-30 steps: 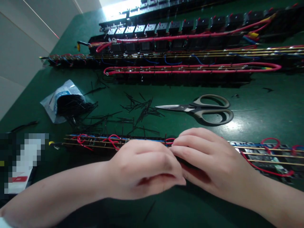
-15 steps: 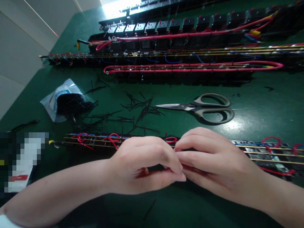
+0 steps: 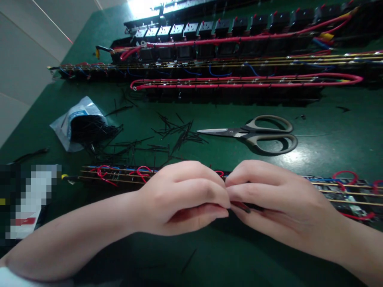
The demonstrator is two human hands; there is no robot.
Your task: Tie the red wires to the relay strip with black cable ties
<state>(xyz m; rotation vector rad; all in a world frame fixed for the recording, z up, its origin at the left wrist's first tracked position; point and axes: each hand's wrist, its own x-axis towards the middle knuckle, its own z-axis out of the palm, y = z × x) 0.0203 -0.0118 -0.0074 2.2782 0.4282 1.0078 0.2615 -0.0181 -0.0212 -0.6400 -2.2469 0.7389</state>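
Observation:
My left hand [image 3: 185, 199] and my right hand [image 3: 272, 203] meet fingertip to fingertip over the near wired strip [image 3: 119, 175]. This strip carries gold rods with loops of red and blue wire, and my hands cover its middle. The left fingers are pinched together against the right ones; what they grip is hidden. Between the right thumb and fingers a small dark piece [image 3: 244, 207] shows, perhaps the end of a wire or tie; its kind is unclear. Beyond the hands lie grey-handled scissors [image 3: 251, 133], closed, with their tips pointing left.
Loose black cable ties [image 3: 179, 133] are scattered behind the near strip. More spill from a clear plastic bag [image 3: 85, 123] at the left. Further back, long socket strips [image 3: 206, 30] with thick red wires [image 3: 239, 82] span the green table [image 3: 134, 255].
Both hands have shifted slightly, and the left thumb and fingers have come closer together. A dark piece now shows at the right thumb. The view has moved a little; scissors and bag rest as before.

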